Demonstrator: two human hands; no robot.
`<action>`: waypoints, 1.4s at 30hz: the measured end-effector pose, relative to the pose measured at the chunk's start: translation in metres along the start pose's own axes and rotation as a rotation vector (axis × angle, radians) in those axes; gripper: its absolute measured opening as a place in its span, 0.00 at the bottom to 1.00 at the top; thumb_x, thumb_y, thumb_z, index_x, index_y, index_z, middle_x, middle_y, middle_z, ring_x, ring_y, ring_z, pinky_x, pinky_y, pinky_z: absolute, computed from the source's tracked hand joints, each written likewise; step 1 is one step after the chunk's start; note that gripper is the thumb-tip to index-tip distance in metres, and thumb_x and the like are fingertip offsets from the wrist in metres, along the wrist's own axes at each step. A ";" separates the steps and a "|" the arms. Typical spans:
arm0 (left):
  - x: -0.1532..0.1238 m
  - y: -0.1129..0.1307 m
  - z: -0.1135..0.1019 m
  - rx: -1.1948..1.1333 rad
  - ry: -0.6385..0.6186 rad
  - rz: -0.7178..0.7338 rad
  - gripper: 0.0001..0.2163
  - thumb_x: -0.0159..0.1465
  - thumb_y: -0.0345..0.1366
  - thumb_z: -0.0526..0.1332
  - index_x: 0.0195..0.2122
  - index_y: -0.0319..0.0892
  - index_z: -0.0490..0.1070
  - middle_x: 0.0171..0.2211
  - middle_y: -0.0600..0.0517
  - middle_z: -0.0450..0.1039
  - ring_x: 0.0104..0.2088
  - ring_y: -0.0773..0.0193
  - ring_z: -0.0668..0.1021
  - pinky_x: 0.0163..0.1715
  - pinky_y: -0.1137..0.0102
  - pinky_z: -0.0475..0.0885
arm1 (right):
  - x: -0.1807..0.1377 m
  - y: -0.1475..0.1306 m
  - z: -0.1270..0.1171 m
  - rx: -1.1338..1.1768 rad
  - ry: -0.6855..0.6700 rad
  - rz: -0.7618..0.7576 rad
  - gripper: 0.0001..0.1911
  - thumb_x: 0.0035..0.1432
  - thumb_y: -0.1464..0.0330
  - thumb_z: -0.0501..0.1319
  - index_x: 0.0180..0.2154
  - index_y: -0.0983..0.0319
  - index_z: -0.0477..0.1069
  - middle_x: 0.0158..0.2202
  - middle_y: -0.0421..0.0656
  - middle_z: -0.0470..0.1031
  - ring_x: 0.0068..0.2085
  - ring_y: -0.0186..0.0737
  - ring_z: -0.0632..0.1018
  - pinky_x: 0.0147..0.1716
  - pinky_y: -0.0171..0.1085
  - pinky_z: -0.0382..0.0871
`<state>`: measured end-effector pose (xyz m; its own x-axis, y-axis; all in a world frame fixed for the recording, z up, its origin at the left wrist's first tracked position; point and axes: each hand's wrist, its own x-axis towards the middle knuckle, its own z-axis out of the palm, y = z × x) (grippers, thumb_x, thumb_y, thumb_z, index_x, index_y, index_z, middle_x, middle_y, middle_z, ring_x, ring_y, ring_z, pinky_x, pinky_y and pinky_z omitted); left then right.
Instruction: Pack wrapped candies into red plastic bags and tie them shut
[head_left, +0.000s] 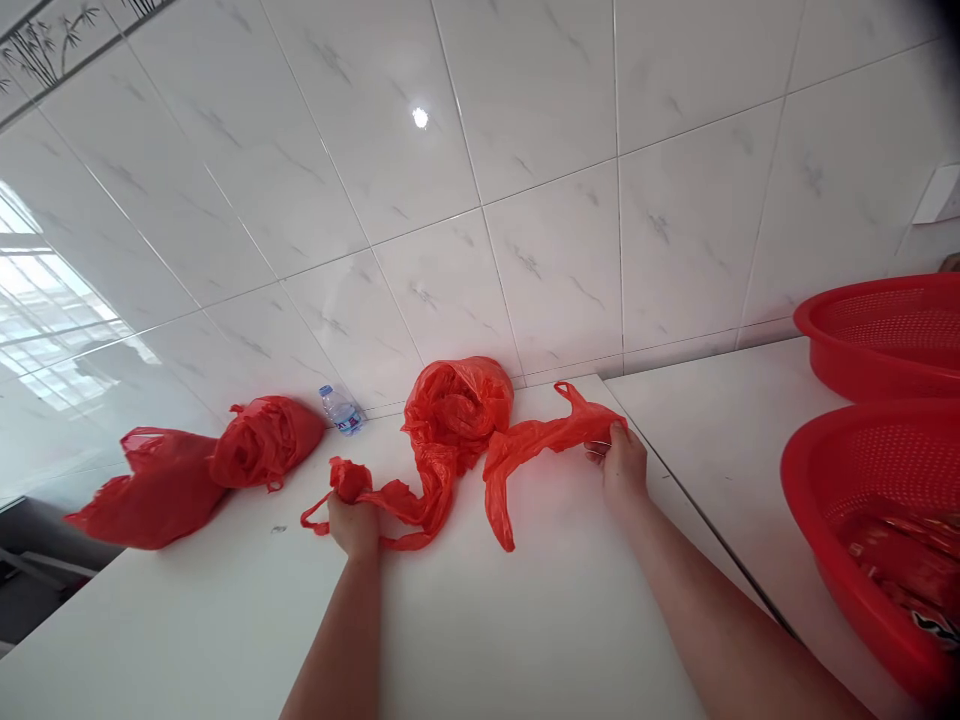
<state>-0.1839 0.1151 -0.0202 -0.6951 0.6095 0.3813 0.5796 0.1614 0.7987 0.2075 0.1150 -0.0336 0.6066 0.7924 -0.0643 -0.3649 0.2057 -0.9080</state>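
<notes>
A thin red plastic bag rests on the white tabletop against the tiled wall, its body rounded and crumpled plastic showing at its mouth. Twisted strips of the bag stretch out toward both hands. On the left, my left hand is closed around one bunched end, with a handle loop hanging beside it. My right hand pinches the far end of the right strip near a table seam. A second handle loop sticks up from that strip, and a loose tail droops onto the table.
Two more red plastic bags lie at the left, touching each other. Beside them a small clear bottle leans near the wall. Two red plastic baskets stand at the right; the nearer one holds red packets. White tiles rise behind.
</notes>
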 end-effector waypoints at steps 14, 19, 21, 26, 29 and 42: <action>-0.002 0.031 0.045 -0.395 -0.476 0.177 0.30 0.53 0.26 0.57 0.58 0.47 0.57 0.55 0.45 0.65 0.57 0.55 0.67 0.47 0.63 0.71 | -0.003 -0.006 0.004 -0.221 -0.024 -0.063 0.19 0.38 0.73 0.49 0.36 0.60 0.68 0.36 0.43 0.73 0.29 0.36 0.75 0.26 0.35 0.72; -0.014 0.011 0.008 -0.403 -0.503 0.183 0.24 0.56 0.29 0.55 0.55 0.48 0.61 0.55 0.46 0.65 0.57 0.53 0.67 0.48 0.61 0.69 | -0.006 -0.008 0.004 -0.291 -0.029 -0.069 0.22 0.35 0.73 0.48 0.36 0.61 0.68 0.33 0.43 0.74 0.30 0.38 0.75 0.26 0.34 0.70; -0.028 0.008 -0.008 -0.278 -0.278 0.248 0.21 0.57 0.29 0.54 0.53 0.47 0.63 0.54 0.45 0.65 0.56 0.52 0.67 0.50 0.57 0.67 | -0.006 -0.008 0.004 -0.322 -0.016 -0.071 0.22 0.34 0.73 0.48 0.35 0.61 0.69 0.33 0.43 0.74 0.31 0.39 0.74 0.26 0.35 0.68; -0.080 0.026 -0.026 -0.018 -0.137 0.990 0.14 0.58 0.31 0.57 0.46 0.45 0.69 0.53 0.44 0.65 0.56 0.51 0.66 0.55 0.53 0.61 | -0.005 -0.006 0.004 -0.373 -0.017 -0.072 0.23 0.33 0.73 0.48 0.35 0.61 0.69 0.33 0.43 0.74 0.32 0.41 0.72 0.27 0.35 0.66; -0.101 0.039 -0.018 0.164 -0.504 1.222 0.12 0.60 0.32 0.56 0.44 0.48 0.71 0.48 0.47 0.70 0.51 0.54 0.70 0.50 0.56 0.66 | -0.010 -0.007 0.001 -0.381 -0.037 -0.077 0.23 0.33 0.73 0.49 0.35 0.61 0.69 0.33 0.43 0.74 0.31 0.40 0.72 0.26 0.35 0.65; -0.137 0.083 0.010 -0.042 -0.508 1.100 0.10 0.63 0.40 0.55 0.42 0.43 0.70 0.37 0.47 0.71 0.38 0.59 0.74 0.37 0.63 0.71 | -0.041 -0.012 -0.028 -0.474 -0.103 -0.137 0.31 0.42 0.69 0.56 0.52 0.58 0.60 0.49 0.47 0.68 0.41 0.42 0.74 0.32 0.35 0.69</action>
<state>-0.0366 0.0526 -0.0105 0.4120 0.6415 0.6471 0.7348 -0.6539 0.1803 0.2066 0.0643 -0.0319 0.5448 0.8339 0.0884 0.0889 0.0474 -0.9949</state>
